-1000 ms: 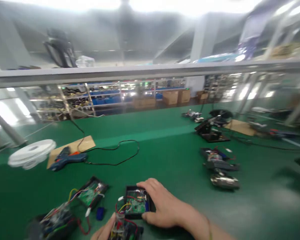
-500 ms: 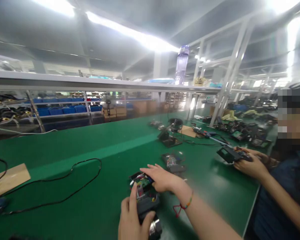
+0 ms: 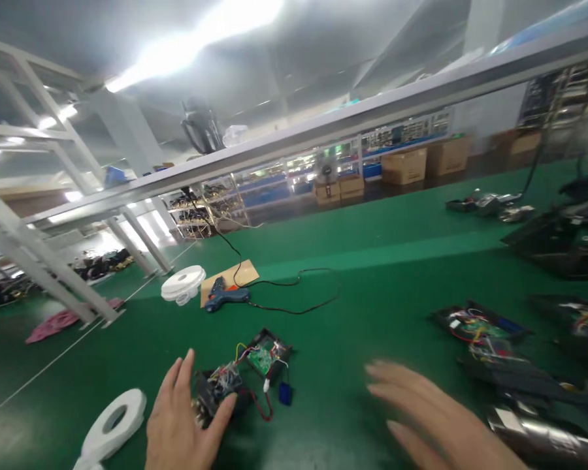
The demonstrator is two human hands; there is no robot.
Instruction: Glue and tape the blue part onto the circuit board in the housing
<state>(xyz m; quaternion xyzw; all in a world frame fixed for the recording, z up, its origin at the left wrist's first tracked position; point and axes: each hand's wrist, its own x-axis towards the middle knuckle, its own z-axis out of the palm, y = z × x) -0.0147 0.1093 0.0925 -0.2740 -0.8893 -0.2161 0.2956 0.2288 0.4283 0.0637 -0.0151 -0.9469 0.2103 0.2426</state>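
My left hand [image 3: 189,414] is at an open black plastic housing [image 3: 218,388] with wires inside, its fingers spread along the left side and its thumb over the near edge. Whether it presses on the housing I cannot tell. Thin wires join this part to a second black shell [image 3: 267,356] holding a green circuit board. A small blue piece [image 3: 285,393] hangs from it on a wire. My right hand [image 3: 431,411], blurred, hovers with fingers stretched and nothing in them. To its right lies another opened device [image 3: 485,329] with a circuit board and wires.
A blue glue gun [image 3: 225,295] lies by a cardboard piece [image 3: 247,273], its black cord looping over the green table [image 3: 372,287]. White rings [image 3: 112,424] sit at the left. A metal shelf frame [image 3: 63,254] stands far left; more black parts [image 3: 573,241] lie right.
The view has swung left, and the co-worker is out of sight. Both hands have left the device they were on; my left hand is now at another, and my right hand is in the air.
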